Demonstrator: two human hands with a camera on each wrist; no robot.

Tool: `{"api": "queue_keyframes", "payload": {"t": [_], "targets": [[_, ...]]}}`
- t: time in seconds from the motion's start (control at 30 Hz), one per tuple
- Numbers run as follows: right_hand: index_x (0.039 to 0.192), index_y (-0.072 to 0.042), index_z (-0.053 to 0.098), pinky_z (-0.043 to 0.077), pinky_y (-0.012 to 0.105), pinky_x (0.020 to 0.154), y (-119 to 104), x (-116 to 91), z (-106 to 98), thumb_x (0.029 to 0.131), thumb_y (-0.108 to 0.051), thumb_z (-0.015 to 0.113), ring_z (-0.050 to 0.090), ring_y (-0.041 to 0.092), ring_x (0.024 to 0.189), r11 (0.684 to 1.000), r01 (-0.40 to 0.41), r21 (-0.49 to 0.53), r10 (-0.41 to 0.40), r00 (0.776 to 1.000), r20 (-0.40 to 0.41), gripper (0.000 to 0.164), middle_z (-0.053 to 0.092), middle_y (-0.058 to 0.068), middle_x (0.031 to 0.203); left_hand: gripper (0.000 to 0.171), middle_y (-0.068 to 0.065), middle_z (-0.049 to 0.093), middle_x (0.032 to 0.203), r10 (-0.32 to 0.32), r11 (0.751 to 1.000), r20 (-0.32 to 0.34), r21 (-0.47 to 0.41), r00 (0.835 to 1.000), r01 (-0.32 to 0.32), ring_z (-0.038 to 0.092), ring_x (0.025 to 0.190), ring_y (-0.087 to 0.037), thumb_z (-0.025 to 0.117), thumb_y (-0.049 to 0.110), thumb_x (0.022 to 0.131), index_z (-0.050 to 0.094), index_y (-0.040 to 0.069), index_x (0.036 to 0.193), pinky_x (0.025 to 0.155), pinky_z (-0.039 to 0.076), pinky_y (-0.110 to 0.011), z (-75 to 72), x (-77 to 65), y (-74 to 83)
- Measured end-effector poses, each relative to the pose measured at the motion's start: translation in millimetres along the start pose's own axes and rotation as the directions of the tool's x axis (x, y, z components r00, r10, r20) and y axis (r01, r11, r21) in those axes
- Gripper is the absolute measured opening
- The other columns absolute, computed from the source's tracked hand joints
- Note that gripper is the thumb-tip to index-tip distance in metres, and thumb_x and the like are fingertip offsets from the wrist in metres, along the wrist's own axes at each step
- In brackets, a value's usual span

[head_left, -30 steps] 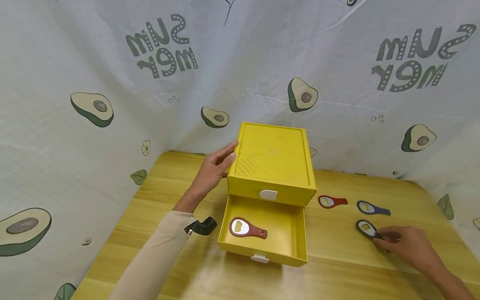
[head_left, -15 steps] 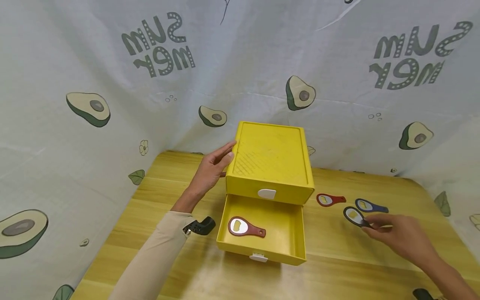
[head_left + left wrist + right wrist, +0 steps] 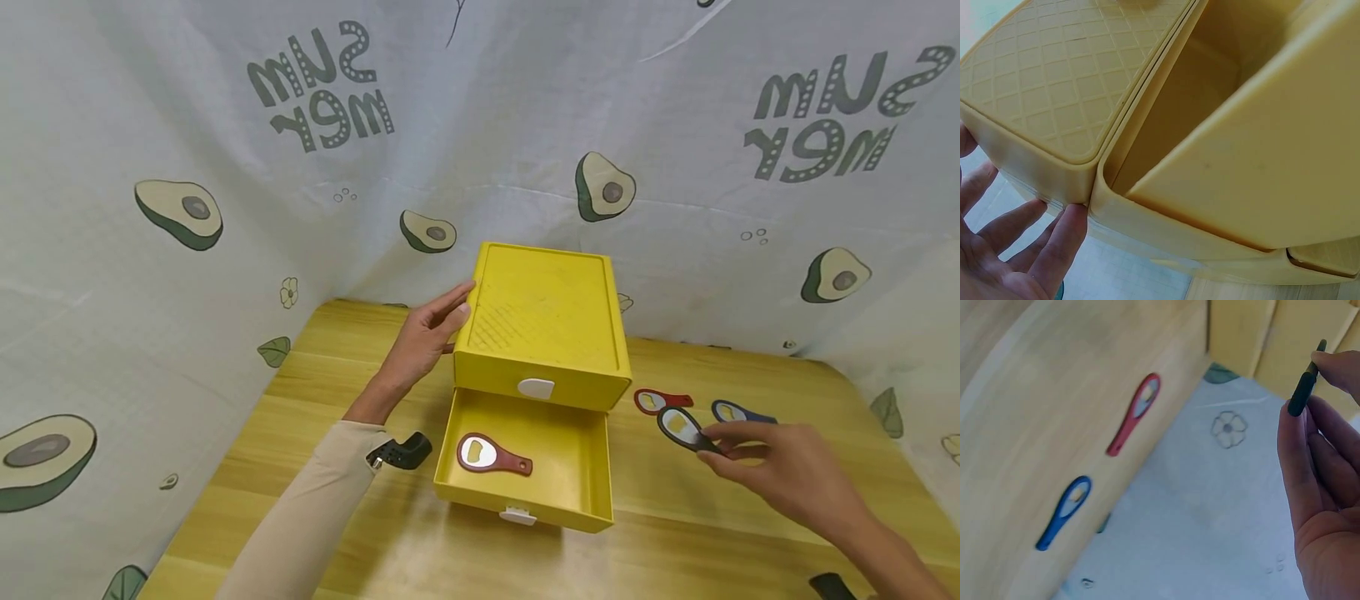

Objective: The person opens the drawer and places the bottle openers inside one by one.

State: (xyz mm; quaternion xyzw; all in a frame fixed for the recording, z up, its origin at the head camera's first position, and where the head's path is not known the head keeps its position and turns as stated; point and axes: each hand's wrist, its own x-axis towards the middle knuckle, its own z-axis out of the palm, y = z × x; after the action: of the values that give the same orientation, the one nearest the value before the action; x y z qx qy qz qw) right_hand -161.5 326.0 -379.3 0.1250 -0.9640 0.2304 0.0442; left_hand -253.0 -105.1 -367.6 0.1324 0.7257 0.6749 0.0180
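A yellow two-drawer box [image 3: 543, 308] stands mid-table in the head view, its lower drawer [image 3: 570, 467] pulled out. Inside that drawer lies a dark red bottle opener [image 3: 495, 455]. My left hand [image 3: 420, 342] rests against the box's left side, fingers extended; the left wrist view shows its fingertips [image 3: 1072, 215] touching the wall. Right of the box, my right hand [image 3: 783, 471] pinches a black bottle opener [image 3: 684, 427] by its handle, between thumb and fingers. Seen edge-on in the right wrist view, the same black opener [image 3: 1301, 394] is raised above the table.
A red bottle opener [image 3: 663, 401] and a blue bottle opener [image 3: 742, 412] lie on the wooden table [image 3: 300, 450] to the right of the box. Behind and beside the table hangs a white curtain [image 3: 480, 117] printed with avocados.
My right hand has lifted the black bottle opener off the table and carried it left, toward the box. The left hand and the box stay in place.
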Motion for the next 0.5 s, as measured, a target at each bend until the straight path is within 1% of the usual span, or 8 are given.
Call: {"api": "queue_keyframes", "payload": {"t": [0.13, 0.27, 0.37, 0.5], "targets": [[0.094, -0.017, 0.079, 0.054, 0.019, 0.057, -14, 0, -2, 0.076, -0.024, 0.088, 0.068, -0.001, 0.066, 1.000, 0.029, -0.007, -0.029, 1.000, -0.001, 0.021, 0.075, -0.002, 0.083, 0.046, 0.000, 0.046, 0.155, 0.000, 1.000, -0.004, 0.010, 1.000, 0.000, 0.056, 0.131, -0.025, 0.050, 0.031, 0.106, 0.045, 0.029, 0.152, 0.096, 0.056, -0.044, -0.5, 0.5, 0.6], [0.093, -0.021, 0.078, 0.053, 0.019, 0.058, -23, -1, -3, 0.075, -0.025, 0.089, 0.068, -0.001, 0.066, 0.999, 0.037, -0.005, -0.037, 0.999, 0.004, 0.021, 0.074, -0.005, 0.084, 0.046, 0.000, 0.046, 0.155, 0.005, 1.000, 0.005, 0.008, 1.000, -0.005, 0.055, 0.131, -0.025, 0.051, 0.032, 0.106, 0.045, 0.029, 0.152, 0.097, 0.055, -0.045, -0.5, 0.7, 0.2], [0.091, -0.027, 0.077, 0.052, 0.016, 0.058, -30, -3, -3, 0.073, -0.022, 0.090, 0.066, -0.004, 0.067, 0.995, 0.096, -0.003, -0.096, 0.995, -0.028, 0.022, 0.073, -0.012, 0.081, 0.047, 0.001, 0.046, 0.155, 0.012, 1.000, 0.012, 0.017, 1.000, -0.012, 0.055, 0.131, -0.024, 0.051, 0.032, 0.106, 0.045, 0.029, 0.152, 0.097, 0.055, -0.045, -0.2, 0.7, 0.2], [0.089, -0.033, 0.075, 0.050, 0.011, 0.059, -41, -4, -3, 0.071, -0.019, 0.091, 0.065, -0.007, 0.068, 0.980, 0.201, -0.001, -0.200, 0.978, -0.054, 0.028, 0.070, -0.021, 0.080, 0.046, 0.000, 0.046, 0.155, 0.018, 1.000, 0.008, 0.026, 1.000, -0.018, 0.056, 0.131, -0.024, 0.050, 0.032, 0.106, 0.044, 0.029, 0.153, 0.094, 0.057, -0.042, -0.4, 0.4, -0.4]]}}
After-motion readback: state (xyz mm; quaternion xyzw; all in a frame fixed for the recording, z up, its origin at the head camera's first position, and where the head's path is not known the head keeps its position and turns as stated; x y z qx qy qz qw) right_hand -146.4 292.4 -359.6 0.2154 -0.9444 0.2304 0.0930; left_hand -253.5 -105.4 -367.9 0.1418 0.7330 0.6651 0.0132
